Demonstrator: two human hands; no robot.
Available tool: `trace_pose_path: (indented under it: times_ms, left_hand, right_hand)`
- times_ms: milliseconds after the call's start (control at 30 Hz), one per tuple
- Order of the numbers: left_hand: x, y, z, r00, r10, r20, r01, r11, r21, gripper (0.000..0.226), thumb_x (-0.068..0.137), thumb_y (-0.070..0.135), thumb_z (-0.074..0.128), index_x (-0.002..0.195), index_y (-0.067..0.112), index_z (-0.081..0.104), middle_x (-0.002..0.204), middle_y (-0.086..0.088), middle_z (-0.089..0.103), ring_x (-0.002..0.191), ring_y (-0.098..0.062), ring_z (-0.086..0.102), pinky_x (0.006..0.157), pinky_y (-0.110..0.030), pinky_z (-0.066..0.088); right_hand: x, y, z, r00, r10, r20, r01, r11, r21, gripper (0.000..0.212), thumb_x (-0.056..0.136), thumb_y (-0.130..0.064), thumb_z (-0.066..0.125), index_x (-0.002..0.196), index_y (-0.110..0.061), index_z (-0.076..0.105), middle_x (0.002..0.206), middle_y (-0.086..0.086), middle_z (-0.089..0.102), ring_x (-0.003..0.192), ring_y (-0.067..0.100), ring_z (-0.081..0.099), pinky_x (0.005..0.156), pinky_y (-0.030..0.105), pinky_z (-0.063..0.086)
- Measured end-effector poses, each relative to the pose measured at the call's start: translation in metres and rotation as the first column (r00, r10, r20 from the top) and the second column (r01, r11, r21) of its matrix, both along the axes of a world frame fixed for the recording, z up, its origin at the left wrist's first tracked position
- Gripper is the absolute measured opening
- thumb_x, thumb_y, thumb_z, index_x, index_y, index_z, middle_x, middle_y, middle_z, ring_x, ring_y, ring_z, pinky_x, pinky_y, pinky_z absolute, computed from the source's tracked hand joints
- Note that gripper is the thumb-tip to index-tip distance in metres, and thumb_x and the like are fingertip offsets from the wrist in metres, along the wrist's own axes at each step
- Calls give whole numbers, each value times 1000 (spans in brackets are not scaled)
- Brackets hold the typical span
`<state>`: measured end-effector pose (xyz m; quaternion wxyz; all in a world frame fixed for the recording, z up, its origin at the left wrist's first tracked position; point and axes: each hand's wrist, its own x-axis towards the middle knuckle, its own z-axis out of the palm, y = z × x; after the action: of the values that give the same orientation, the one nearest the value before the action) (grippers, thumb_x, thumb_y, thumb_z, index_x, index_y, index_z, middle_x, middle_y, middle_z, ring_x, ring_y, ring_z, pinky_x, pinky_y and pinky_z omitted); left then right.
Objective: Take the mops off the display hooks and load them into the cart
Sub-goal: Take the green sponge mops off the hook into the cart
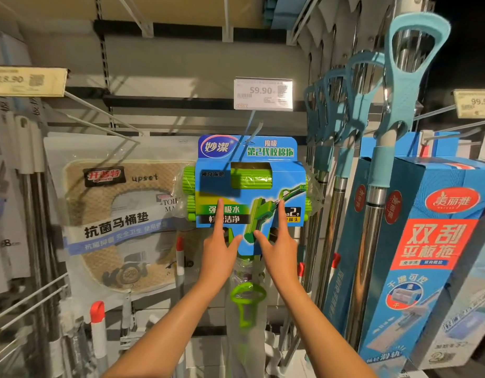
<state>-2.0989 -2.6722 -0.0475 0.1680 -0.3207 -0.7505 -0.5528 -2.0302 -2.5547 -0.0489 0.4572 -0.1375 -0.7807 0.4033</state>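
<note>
item: green sponge mop in a blue printed card sleeve (pixel 249 186), hanging from a wire display hook (pixel 253 126) at the centre of the shelving bay, below a white price tag (pixel 263 93); its green loop handle (pixel 246 296) hangs lower, in clear wrap
hands: left hand (pixel 219 252) and right hand (pixel 279 252) both raised to the sleeve's lower edge, index fingers straight and laid on the card front, thumbs spread beneath; nothing gripped yet
step: judged the start of unhooking this mop; next move likely calls for closing both hands on the sleeve, lifting it up and forward off the hook, minding the long handle below
cart: not in view
surroundings: grey slotted back panel (pixel 181 64); beige toilet seat pad in a clear bag (pixel 121 214) toward the left edge; row of steel mop poles with light blue grips (pixel 416 77) and blue flat-mop boxes (pixel 432 241) along the right edge; dim store lighting
</note>
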Motion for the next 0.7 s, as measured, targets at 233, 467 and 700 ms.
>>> trace_pose_path:
  times_ms: [233, 467, 700]
  left_hand:
    - [5, -5, 7, 997, -25, 74, 28, 999, -40, 94, 98, 16, 61, 152, 54, -7, 63, 0, 34, 50, -11, 35, 44, -17, 31]
    - [28, -27, 24, 966, -155, 205, 161, 987, -10, 77, 101, 32, 58, 152, 57, 7, 126, -28, 62, 102, -27, 68, 82, -42, 54]
    - [94, -64, 29, 969, -192, 157, 199, 979, -32, 65, 98, 40, 59, 153, 51, 26, 159, 6, 37, 140, -11, 43, 105, -32, 42]
  right_hand:
    - [3, -1, 3, 999, 14, 41, -14, 1000, -5, 95, 94, -21, 69, 152, -48, -1, 98, 1, 66, 47, 9, 38, 44, 20, 35]
    - [39, -7, 11, 992, 121, 27, -115, 980, -159, 75, 98, -33, 63, 156, -45, 18, 142, 0, 56, 111, 15, 64, 71, 10, 45]
    - [114, -36, 24, 992, 124, -28, -127, 988, -90, 63, 96, -40, 61, 154, -33, 36, 149, -16, 42, 133, -4, 36, 101, 12, 31]
